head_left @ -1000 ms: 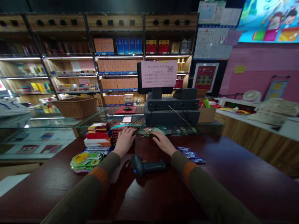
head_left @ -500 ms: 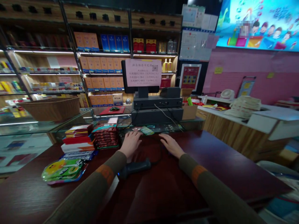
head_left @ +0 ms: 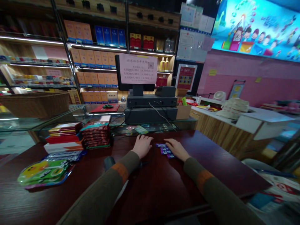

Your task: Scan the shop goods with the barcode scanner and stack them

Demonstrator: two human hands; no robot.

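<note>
My left hand [head_left: 142, 146] hovers or rests palm down over the dark red-brown table, fingers stretched forward and nothing seen in it. Its sleeve covers most of a handheld barcode scanner [head_left: 109, 162]. To the right, my right hand [head_left: 177, 150] has its fingers extended at the edge of several small purple packets [head_left: 165, 150]. The fingertips seem to touch them, though the underside of the hand is hidden. Further left stand a pile of red-brown packs [head_left: 96, 135] and a stack of boxes and booklets [head_left: 63, 137]. A green and yellow blister-packed item [head_left: 44, 172] lies before these.
Behind the table, a glass counter carries a point-of-sale machine [head_left: 151, 103] with a pink printed sign [head_left: 138, 69] and cables. A wicker basket [head_left: 35, 104] sits at the left. Lit shelves hold boxes. A wooden counter [head_left: 225, 134] with a pale bag [head_left: 233, 107] stands right.
My left hand has moved right, its sleeve now over the scanner. The purple packets, not visible before, now show beside my right hand. The camera view has turned slightly right.
</note>
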